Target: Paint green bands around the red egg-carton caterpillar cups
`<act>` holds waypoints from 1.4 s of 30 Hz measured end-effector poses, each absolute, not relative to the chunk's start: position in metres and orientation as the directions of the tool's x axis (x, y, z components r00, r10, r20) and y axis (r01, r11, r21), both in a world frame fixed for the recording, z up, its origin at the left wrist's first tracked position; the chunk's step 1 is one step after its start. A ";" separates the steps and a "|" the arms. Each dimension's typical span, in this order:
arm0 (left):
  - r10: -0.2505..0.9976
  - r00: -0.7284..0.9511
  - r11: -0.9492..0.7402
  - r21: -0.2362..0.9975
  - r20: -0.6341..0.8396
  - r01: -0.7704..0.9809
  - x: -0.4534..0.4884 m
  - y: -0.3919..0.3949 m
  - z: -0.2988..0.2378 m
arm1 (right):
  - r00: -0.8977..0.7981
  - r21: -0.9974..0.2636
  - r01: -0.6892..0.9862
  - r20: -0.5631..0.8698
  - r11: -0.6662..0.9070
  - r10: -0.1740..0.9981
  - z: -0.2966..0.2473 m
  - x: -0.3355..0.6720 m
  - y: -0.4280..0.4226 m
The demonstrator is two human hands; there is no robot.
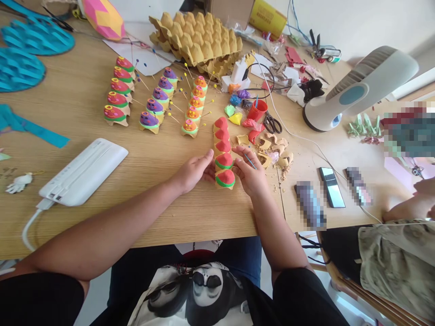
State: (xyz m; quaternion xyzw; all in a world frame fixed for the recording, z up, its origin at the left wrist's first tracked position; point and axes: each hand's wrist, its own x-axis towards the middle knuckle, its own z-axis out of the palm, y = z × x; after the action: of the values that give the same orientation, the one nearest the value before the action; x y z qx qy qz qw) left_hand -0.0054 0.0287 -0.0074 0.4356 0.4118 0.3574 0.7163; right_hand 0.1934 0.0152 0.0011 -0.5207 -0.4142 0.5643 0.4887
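A strip of egg-carton cups (222,151) capped with red clay lies on the wooden table (84,104); the two nearest cups also carry green bands. My left hand (193,171) presses its fingers and thumb against the strip's left side near the front cups. On the right side, my right hand (249,174) pinches the strip and also holds a thin blue stick (249,160) between its fingers. Both hands are closed on the strip.
Three finished rows of painted cups (153,104) stand behind, with an egg carton (197,43), clay lumps (234,113), a red cup (258,110), scissors (272,123) and carton scraps (275,151). A white device (83,172) lies left, a fan (356,88) right. Another person's arm (413,206) rests at the right edge.
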 end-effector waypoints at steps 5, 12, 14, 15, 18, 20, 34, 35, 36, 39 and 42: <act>0.968 0.246 -0.040 0.937 -0.050 0.348 -0.018 0.027 0.000 | 0.010 -0.973 -0.112 -0.205 -0.202 0.979 -0.001 0.189 0.015; 0.984 0.162 -0.163 0.764 0.078 0.624 -0.024 0.037 0.003 | -0.040 -0.985 0.118 -0.128 -0.123 0.991 -0.003 0.185 0.011; 0.985 0.144 -0.163 0.746 0.091 0.646 -0.025 0.039 0.002 | -0.028 -0.969 0.248 -0.031 -0.023 0.999 0.000 0.188 0.011; 0.986 0.135 -0.165 0.740 0.101 0.652 -0.025 0.039 0.001 | -0.003 -0.946 0.320 0.045 0.043 0.999 0.002 0.191 0.012; 0.984 0.116 -0.180 0.734 0.137 0.655 -0.026 0.039 0.000 | 0.139 -0.823 0.539 0.298 0.180 0.945 0.008 0.206 0.018; 0.981 0.115 -0.194 0.739 0.157 0.645 -0.025 0.039 -0.001 | 0.210 -0.747 0.645 0.376 0.161 0.902 0.010 0.217 0.022; 0.957 0.221 -0.280 0.796 0.187 0.536 -0.023 0.037 -0.005 | 0.084 -0.816 0.578 0.037 -0.018 0.996 0.009 0.204 0.013; 0.958 0.217 -0.277 0.793 0.186 0.543 -0.023 0.037 -0.005 | 0.053 -0.850 0.525 -0.009 -0.035 0.999 0.008 0.202 0.012; 0.960 0.210 -0.273 0.788 0.186 0.551 -0.023 0.037 -0.005 | 0.013 -0.882 0.467 -0.055 -0.055 0.998 0.007 0.200 0.012; 0.964 0.190 -0.261 0.777 0.183 0.573 -0.023 0.038 -0.006 | -0.077 -0.942 0.328 -0.102 -0.071 0.992 0.011 0.198 0.010; 0.967 0.167 -0.255 0.781 0.194 0.570 -0.024 0.039 -0.007 | 0.092 -0.905 0.419 0.116 0.068 0.989 0.018 0.207 0.011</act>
State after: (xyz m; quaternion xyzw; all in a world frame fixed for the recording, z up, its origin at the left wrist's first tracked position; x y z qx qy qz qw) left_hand -0.0242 0.0385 -0.0072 0.7098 0.5411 0.3517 0.2823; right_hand 0.2072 0.0112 0.0178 -0.5985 -0.5882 0.3287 0.4334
